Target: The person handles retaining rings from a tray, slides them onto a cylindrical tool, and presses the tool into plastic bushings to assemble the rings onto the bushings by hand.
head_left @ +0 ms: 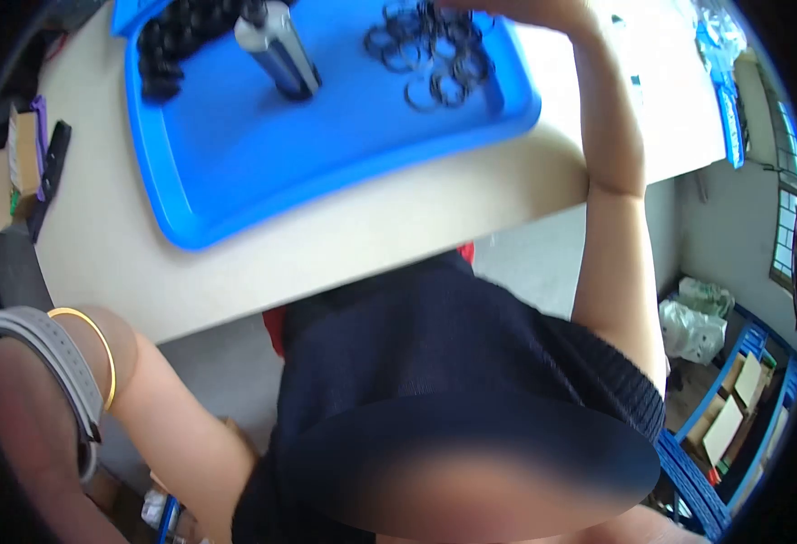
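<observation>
At the top edge, my right hand (530, 11) is over a blue tray (271, 172), beside a loose pile of thin black rings (444, 54). Its fingers are mostly cut off by the frame, so their grip cannot be made out. My left hand (22, 417) is raised close to the camera at the lower left, blurred, beyond a grey watch strap and a gold bangle; its fingers are hidden. In the tray, a dark cylinder with a silvery end (280, 54) is left of the rings. Black rounded parts (167, 45) lie along the tray's upper left.
The tray rests on a pale table (344, 258), whose front edge runs before my body. A black strip-like object (52, 172) and an open cardboard box (17, 168) are at the left. White bags (693, 331) and blue shelving (734, 399) stand at the right.
</observation>
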The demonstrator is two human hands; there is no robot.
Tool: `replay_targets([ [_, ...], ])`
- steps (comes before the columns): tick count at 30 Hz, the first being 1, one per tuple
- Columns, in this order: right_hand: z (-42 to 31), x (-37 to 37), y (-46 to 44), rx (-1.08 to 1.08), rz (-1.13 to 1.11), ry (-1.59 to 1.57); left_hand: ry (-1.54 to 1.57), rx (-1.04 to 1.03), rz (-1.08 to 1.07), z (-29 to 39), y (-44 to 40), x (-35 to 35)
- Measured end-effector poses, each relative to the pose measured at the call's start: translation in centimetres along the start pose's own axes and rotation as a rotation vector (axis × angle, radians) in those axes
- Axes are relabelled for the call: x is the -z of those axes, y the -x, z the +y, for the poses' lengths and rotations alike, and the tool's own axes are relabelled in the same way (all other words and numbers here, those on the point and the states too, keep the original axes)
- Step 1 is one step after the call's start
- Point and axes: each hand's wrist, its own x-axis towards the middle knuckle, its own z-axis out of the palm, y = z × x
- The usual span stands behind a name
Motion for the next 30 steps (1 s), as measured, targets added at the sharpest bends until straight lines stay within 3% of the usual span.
replay_targets([
  [1,-0.6,0.6,0.2,-0.007,-0.034,-0.056,-0.021,-0.035,0.020,-0.5,-0.3,-0.1],
  [2,0.5,-0.6,1.3,0.420,0.345,0.028,-0.056,-0.081,0.050,-1.1,-0.9,-0.3],
  [3,1.1,-1.0,0.8,0.132,0.019,0.072,-0.097,-0.128,0.086,-1.5,-1.5,-0.6],
  [6,-0.6,-0.5,1.6,0.000,0.043,0.008,-0.169,-0.211,0.153,-3.4,-3.9,-0.6],
  [12,-1.9,0.9,0.6,-0.081,-0.009,-0.065,-0.321,-0.381,0.210,-7.4,-10.1,3.4],
  [17,-1.6,0.0,1.1,-0.123,-0.057,-0.066,-0.404,-0.563,0.292,-6.0,-17.1,5.6],
  [18,-0.9,-0.5,1.1,-0.053,-0.041,-0.082,-0.407,-0.615,0.322,-5.3,-18.5,5.7],
  [19,-2.4,0.6,0.3,-0.246,-0.154,0.039,-0.389,-0.714,0.390,-4.1,-21.2,5.4],
  [20,-0.7,-1.0,0.7,-0.043,0.047,-0.027,-0.358,-0.754,0.447,-3.5,-22.5,4.6],
  [22,-1.6,0.3,1.0,-0.047,0.006,-0.150,-0.268,-0.799,0.524,-3.6,-24.3,2.4],
  [27,-0.7,-0.9,1.2,-0.085,-0.069,-0.076,-0.395,-0.920,0.295,-4.9,-23.8,1.8],
  [28,-0.5,-0.9,1.0,-0.036,0.062,-0.165,-0.451,-0.903,0.203,-4.6,-23.2,2.4],
  [30,0.3,0.4,0.8,-0.059,0.003,-0.155,-0.389,-0.739,0.141,-7.3,-21.9,-0.7],
])
